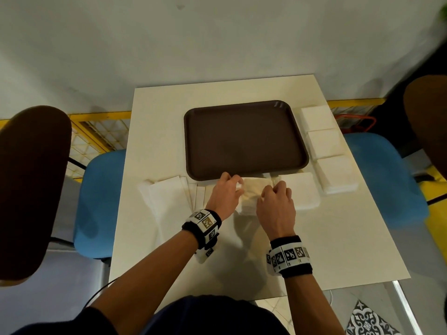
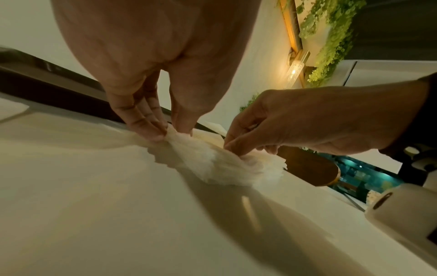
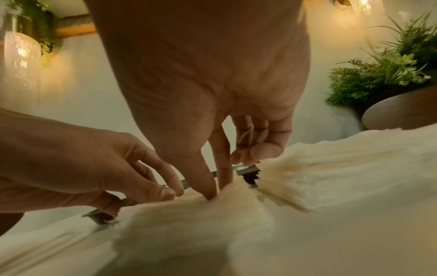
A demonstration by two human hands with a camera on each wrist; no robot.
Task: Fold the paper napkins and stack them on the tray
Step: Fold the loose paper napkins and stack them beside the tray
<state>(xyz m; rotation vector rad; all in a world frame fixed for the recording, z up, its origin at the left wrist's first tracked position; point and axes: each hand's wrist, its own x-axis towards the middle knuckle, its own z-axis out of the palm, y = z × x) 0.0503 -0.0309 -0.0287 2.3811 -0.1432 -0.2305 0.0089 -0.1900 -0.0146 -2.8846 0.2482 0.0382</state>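
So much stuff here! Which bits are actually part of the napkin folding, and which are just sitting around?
Part of the job:
- napkin pinched by the left hand and right hand
- brown tray, nothing on it yet
- napkin stacks beside the tray
- spread napkins at the left

Just lying about:
- blue chairs
- fern
- wall lamp

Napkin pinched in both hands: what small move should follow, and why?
Probably bring the pinched far edge toward the near edge. Left hand and right hand each grip a far corner of the napkin; the tray holds nothing.
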